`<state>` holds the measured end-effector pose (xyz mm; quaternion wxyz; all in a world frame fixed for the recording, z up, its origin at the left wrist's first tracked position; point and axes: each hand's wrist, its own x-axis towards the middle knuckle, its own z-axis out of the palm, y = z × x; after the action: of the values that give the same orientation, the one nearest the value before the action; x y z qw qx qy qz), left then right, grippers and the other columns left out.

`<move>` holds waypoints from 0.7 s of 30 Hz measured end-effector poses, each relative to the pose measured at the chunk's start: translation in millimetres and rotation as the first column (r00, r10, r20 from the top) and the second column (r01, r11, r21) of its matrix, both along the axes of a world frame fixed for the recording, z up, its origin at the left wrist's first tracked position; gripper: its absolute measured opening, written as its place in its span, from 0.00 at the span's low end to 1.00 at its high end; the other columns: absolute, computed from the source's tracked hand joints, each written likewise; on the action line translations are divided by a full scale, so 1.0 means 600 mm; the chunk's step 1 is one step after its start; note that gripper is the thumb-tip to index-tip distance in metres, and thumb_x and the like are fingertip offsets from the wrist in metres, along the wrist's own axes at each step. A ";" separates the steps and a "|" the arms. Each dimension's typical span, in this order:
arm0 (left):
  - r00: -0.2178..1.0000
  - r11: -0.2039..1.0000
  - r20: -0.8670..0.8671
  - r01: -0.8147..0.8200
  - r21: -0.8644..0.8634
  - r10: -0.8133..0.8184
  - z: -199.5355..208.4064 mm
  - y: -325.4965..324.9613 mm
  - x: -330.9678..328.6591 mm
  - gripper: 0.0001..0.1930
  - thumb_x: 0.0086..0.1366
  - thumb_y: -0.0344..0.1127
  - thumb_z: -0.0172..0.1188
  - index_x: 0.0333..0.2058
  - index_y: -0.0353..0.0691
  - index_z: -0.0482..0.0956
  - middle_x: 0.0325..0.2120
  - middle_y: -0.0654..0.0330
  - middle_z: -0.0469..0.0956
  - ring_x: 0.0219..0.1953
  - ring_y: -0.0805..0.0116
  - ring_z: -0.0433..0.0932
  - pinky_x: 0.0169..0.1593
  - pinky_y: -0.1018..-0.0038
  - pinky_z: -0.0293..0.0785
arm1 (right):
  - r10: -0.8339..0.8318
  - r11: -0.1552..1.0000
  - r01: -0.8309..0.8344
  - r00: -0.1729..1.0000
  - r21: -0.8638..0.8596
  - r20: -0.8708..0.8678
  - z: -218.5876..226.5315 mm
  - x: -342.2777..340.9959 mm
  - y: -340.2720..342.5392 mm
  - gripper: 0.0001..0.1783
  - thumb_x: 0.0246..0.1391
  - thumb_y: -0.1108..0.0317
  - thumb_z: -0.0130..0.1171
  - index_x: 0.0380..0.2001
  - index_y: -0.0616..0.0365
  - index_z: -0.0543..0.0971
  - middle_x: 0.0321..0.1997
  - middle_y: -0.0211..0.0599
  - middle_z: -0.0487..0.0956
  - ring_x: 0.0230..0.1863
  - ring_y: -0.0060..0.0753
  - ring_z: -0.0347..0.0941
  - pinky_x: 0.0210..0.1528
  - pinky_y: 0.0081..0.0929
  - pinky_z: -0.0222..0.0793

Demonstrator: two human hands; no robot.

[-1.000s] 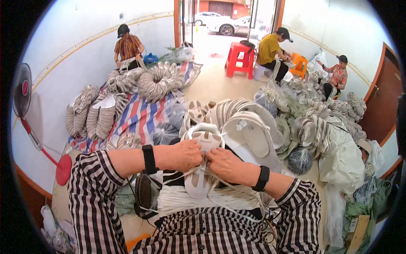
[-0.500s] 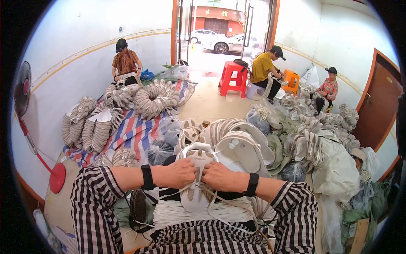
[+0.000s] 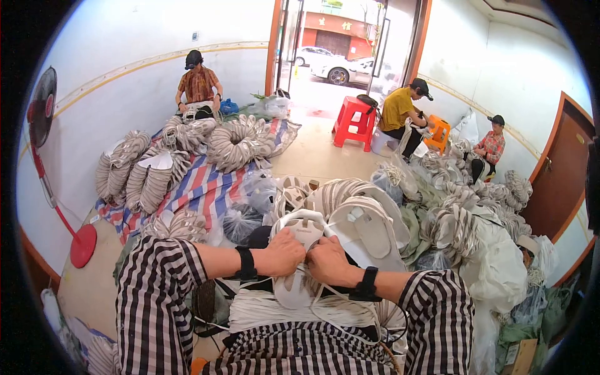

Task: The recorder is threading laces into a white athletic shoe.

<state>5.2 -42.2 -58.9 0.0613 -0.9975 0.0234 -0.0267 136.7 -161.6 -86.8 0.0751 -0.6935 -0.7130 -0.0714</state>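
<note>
In front of my lap is a white and beige shoe upper (image 3: 295, 292), its rounded toe toward me and its tongue (image 3: 306, 232) facing up. My left hand (image 3: 284, 252) is closed on the left edge of the lacing area. Opposite it, my right hand (image 3: 331, 260) grips the right edge, its fingers close to the left ones. A white shoelace (image 3: 326, 322) trails from the upper down across my lap; whether the fingers also pinch lace is hidden. Under the toe lies a thick bundle of white laces (image 3: 262, 312).
Just beyond my hands stands a stack of shoe uppers (image 3: 375, 232). Coiled uppers (image 3: 240, 145) lie on a striped sheet (image 3: 203, 190) at left. More piles and a pale sack (image 3: 494, 269) crowd the right. A red fan (image 3: 83, 245), a red stool (image 3: 354, 124) and three seated people are around.
The view has shifted, so the room appears farther right. My right hand has turned and moved closer to my left hand over the lacing area. Both still hold the upper.
</note>
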 end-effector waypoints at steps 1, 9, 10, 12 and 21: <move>1.000 1.000 0.001 0.006 -0.004 -0.006 -0.002 -0.001 -0.003 0.04 0.45 0.31 0.57 0.21 0.41 0.81 0.22 0.55 0.79 0.31 0.58 0.77 0.42 0.65 0.63 | -0.009 1.000 0.010 0.997 0.018 -0.076 0.003 -0.001 -0.006 0.07 0.39 0.64 0.57 0.20 0.53 0.82 0.26 0.37 0.79 0.40 0.41 0.70 0.44 0.39 0.58; 0.984 0.773 0.170 0.071 -0.631 0.049 -0.019 -0.023 -0.026 0.06 0.57 0.32 0.53 0.33 0.38 0.70 0.23 0.47 0.72 0.30 0.42 0.74 0.31 0.54 0.69 | 0.079 0.956 0.170 0.637 0.240 -0.767 0.038 0.039 0.045 0.14 0.61 0.65 0.45 0.27 0.65 0.70 0.21 0.42 0.74 0.22 0.35 0.71 0.26 0.34 0.66; 0.984 0.768 0.176 0.100 -0.633 0.017 -0.032 -0.034 -0.049 0.06 0.57 0.30 0.53 0.33 0.38 0.69 0.23 0.48 0.72 0.29 0.44 0.74 0.31 0.56 0.70 | 0.013 0.990 0.112 0.518 0.083 -0.855 0.065 0.035 0.058 0.15 0.61 0.66 0.44 0.26 0.65 0.70 0.21 0.34 0.74 0.22 0.22 0.70 0.24 0.26 0.65; 0.977 0.751 0.142 0.213 -0.625 -0.160 -0.058 -0.057 -0.078 0.08 0.53 0.27 0.55 0.33 0.37 0.68 0.25 0.50 0.70 0.26 0.47 0.74 0.30 0.60 0.70 | 0.055 0.998 -0.046 0.645 0.033 -0.762 0.068 0.032 0.092 0.13 0.59 0.68 0.45 0.23 0.64 0.72 0.22 0.34 0.75 0.19 0.25 0.68 0.23 0.25 0.65; 0.523 0.193 0.485 0.794 -0.577 -0.701 0.009 -0.231 -0.099 0.16 0.52 0.27 0.52 0.39 0.24 0.64 0.34 0.43 0.68 0.41 0.49 0.70 0.47 0.62 0.66 | 0.513 0.359 -0.639 0.744 0.680 0.428 0.332 -0.356 0.295 0.06 0.39 0.62 0.59 0.16 0.49 0.75 0.31 0.27 0.79 0.30 0.32 0.71 0.32 0.24 0.63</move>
<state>-54.4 -180.7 -53.4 -0.3737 -0.7804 0.4875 -0.1163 -76.8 15.5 112.3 0.3443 -0.2810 -0.8024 -0.3983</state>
